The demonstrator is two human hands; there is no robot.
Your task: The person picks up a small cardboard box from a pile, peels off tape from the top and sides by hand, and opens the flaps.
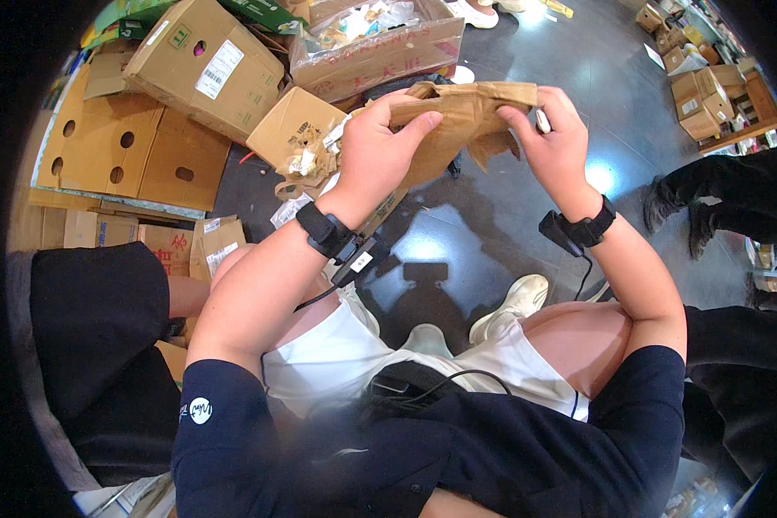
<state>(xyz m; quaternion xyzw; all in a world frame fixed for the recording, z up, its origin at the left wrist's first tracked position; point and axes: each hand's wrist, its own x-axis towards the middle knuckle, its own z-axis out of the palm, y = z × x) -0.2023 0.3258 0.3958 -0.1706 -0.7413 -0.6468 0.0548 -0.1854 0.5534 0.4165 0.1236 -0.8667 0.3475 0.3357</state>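
Observation:
Raised in front of me is a crumpled brown paper bag (469, 120). My left hand (379, 146) pinches its near-left edge between thumb and fingers. My right hand (557, 142) grips the right end, with the thumb on the near side and the fingers behind. A small white object (543, 121) shows between the right thumb and fingers; I cannot tell what it is. Beyond my left hand, a cardboard box (307, 116) lies with crumpled paper and packaging scraps (305, 158) around it. Part of that pile is hidden behind my left hand and the bag.
A large carton (204, 68) leans at the upper left, above cardboard with oval holes (97, 152). Behind stands an open banana carton (375, 58) full of waste. Another person's dark-clothed legs (706, 194) are at the right. Boxes (702, 100) sit at the far right.

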